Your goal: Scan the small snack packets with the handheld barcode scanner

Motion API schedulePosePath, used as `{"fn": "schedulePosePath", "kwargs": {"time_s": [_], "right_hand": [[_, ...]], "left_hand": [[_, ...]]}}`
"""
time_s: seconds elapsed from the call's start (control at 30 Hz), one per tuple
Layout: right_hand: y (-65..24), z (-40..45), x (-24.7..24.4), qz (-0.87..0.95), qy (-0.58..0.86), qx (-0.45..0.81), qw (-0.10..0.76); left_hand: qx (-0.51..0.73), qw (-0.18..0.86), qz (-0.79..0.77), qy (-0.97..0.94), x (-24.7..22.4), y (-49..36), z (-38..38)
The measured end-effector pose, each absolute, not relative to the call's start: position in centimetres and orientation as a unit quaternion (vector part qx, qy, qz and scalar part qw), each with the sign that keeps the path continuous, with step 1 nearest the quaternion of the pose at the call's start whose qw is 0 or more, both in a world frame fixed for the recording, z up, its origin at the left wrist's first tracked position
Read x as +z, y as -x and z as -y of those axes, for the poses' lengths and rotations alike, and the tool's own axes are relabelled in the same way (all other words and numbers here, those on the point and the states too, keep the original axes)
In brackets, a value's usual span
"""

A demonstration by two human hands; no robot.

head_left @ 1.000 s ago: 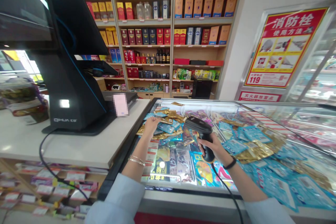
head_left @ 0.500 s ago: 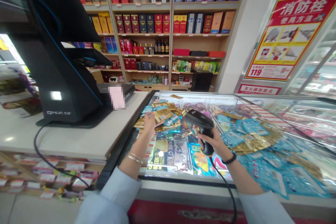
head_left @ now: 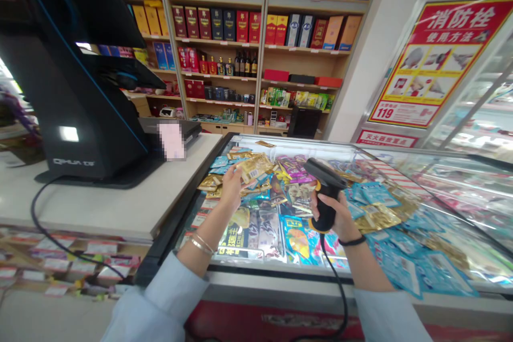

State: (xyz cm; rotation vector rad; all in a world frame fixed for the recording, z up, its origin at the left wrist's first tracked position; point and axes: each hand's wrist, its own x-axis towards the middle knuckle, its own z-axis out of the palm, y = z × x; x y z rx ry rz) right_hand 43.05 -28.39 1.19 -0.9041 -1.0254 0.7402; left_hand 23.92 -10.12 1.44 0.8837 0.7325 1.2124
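My left hand [head_left: 231, 186] is closed on the edge of a gold snack packet [head_left: 256, 166], whose barcode faces up. Beneath it lies a loose pile of gold and blue packets [head_left: 219, 162] on the glass top of a chest freezer [head_left: 188, 215]. In my right hand [head_left: 333, 212] is a black barcode scanner [head_left: 326, 181], its fingers wrapped round the handle. The scanner's head points left, apart from the held packet. A black cable [head_left: 334, 272] hangs from its handle. More blue packets [head_left: 412, 264] and gold packets [head_left: 379, 216] are heaped to the right of the scanner.
On the white counter [head_left: 160, 214] at left stands a black checkout terminal [head_left: 92, 133]. Colourful frozen goods [head_left: 296, 240] show through the freezer glass. Shelves of boxed bottles [head_left: 220, 24] line the back wall, and a red and yellow fire hydrant poster [head_left: 441, 61] hangs at right.
My left hand has lifted the gold packet a little off the pile, toward the scanner's side. My right hand has turned the scanner and shifted it slightly right. The camera view has tilted.
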Motion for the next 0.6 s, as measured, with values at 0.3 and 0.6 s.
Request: {"fn": "schedulePosePath", "kwargs": {"time_s": [0.3, 0.6], "right_hand": [[-42.47, 29.03, 1.81, 0.499, 0.431, 0.370, 0.655], [-42.33, 28.72, 1.36, 0.530, 0.500, 0.384, 0.567]], "left_hand": [[0.555, 0.642, -0.298, -0.436, 1.37, -24.49, 10.42], [0.576, 0.630, -0.296, -0.428, 1.79, -23.99, 10.06]]}}
